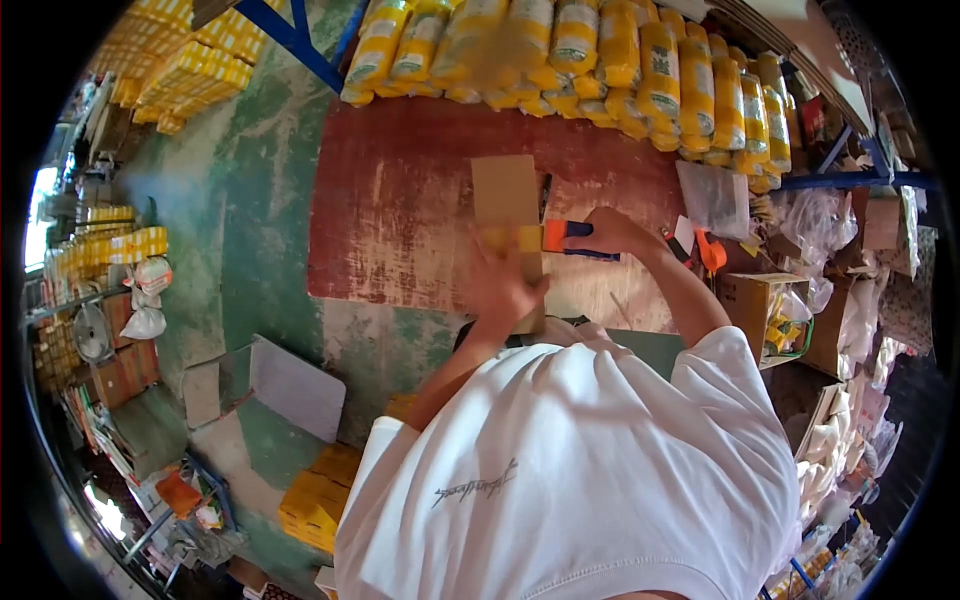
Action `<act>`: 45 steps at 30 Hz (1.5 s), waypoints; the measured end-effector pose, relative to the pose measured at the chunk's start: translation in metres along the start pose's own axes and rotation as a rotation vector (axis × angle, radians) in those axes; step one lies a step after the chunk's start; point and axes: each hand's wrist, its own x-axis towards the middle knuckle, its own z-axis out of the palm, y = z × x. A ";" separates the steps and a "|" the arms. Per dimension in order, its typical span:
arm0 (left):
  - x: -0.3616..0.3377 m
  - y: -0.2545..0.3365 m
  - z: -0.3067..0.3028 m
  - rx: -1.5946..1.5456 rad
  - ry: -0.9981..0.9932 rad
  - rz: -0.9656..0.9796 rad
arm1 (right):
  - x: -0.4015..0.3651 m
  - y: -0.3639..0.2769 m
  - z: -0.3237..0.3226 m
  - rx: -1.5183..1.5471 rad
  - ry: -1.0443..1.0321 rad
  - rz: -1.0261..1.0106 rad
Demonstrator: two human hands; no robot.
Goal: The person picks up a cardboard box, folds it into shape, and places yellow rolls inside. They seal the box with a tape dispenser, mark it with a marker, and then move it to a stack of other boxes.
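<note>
Brown flat cardboard piece (505, 190), one only, lies under the left hand (503, 287), pressed by its spread fingers. The right hand (612, 232), just beside, grips one orange-and-blue handled tool (560, 235); labels on the yellow packs (600, 50) beyond are unreadable.

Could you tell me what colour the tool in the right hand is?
The tool in the right hand is orange and blue; head view.
</note>
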 end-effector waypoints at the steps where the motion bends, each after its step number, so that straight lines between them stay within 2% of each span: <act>1: 0.000 0.009 -0.004 0.062 -0.021 -0.009 | -0.002 -0.002 -0.001 0.031 -0.011 0.003; 3: 0.000 0.009 0.007 -0.012 -0.011 -0.031 | -0.005 -0.004 0.001 0.075 -0.021 0.006; 6: -0.010 -0.044 0.040 -0.177 0.032 0.144 | -0.003 0.003 0.006 0.114 -0.024 0.018; 7: -0.018 -0.062 0.041 -0.737 -0.037 0.044 | 0.003 0.011 0.013 0.126 -0.036 0.030; 9: -0.055 -0.125 0.078 -1.263 -0.123 -0.161 | 0.011 0.022 0.022 0.147 -0.045 0.029; 10: -0.082 -0.156 0.110 -1.230 -0.139 -0.253 | 0.015 0.025 0.026 0.158 -0.042 0.018; 12: -0.116 -0.132 0.094 -1.105 -0.156 -0.230 | 0.019 0.028 0.030 0.208 -0.067 0.021; 15: -0.113 -0.112 0.130 -0.541 -0.118 -0.060 | 0.024 0.026 0.030 0.275 -0.105 0.034; 18: -0.103 -0.095 0.179 -0.413 -0.002 0.033 | 0.029 0.034 0.039 0.279 -0.097 0.007; 20: -0.109 -0.088 0.232 -0.434 0.064 0.059 | 0.031 0.041 0.045 0.303 -0.109 0.004; 21: -0.107 -0.084 0.260 -0.440 0.111 0.066 | 0.035 0.047 0.048 0.216 -0.084 -0.021; 23: -0.120 -0.090 0.285 -0.399 0.190 0.061 | 0.044 0.066 0.056 0.319 -0.088 -0.007; 26: -0.110 -0.043 0.239 -0.401 0.350 -0.080 | 0.048 0.068 0.063 0.447 -0.051 0.042; 29: -0.105 -0.017 0.239 -0.365 0.403 -0.129 | 0.038 0.070 0.065 0.632 -0.066 0.070; 32: -0.101 -0.030 0.241 -0.370 0.326 -0.098 | 0.035 0.062 0.059 0.726 -0.143 0.074; 33: -0.094 -0.037 0.239 -0.369 0.306 -0.091 | 0.035 0.054 0.056 0.601 -0.085 0.038; 34: -0.092 -0.042 0.236 -0.362 0.284 -0.087 | 0.037 0.050 0.052 0.615 -0.112 0.015; 36: -0.096 -0.047 0.221 -0.476 0.382 -0.165 | 0.044 0.040 0.048 0.661 -0.176 -0.043; 37: -0.095 -0.041 0.184 -0.596 0.507 -0.244 | 0.056 0.046 0.061 0.580 0.039 -0.050; 38: -0.092 -0.036 0.144 -0.711 0.636 -0.315 | 0.068 0.048 0.059 0.661 -0.050 -0.043; 39: -0.086 -0.035 0.109 -0.387 0.551 -0.241 | 0.065 0.027 0.043 0.784 -0.124 -0.057; 41: -0.069 -0.026 0.032 -0.539 0.469 -0.354 | 0.070 0.006 0.024 1.040 -0.342 -0.041; 42: -0.052 -0.011 0.020 -0.575 0.463 -0.380 | 0.075 -0.006 0.027 1.155 -0.141 -0.012; 43: -0.036 0.005 0.008 -0.611 0.458 -0.407 | 0.092 -0.003 0.018 1.158 -0.192 0.020; 45: -0.035 0.005 -0.010 -0.467 0.441 -0.424 | 0.114 -0.009 0.024 1.231 -0.339 0.049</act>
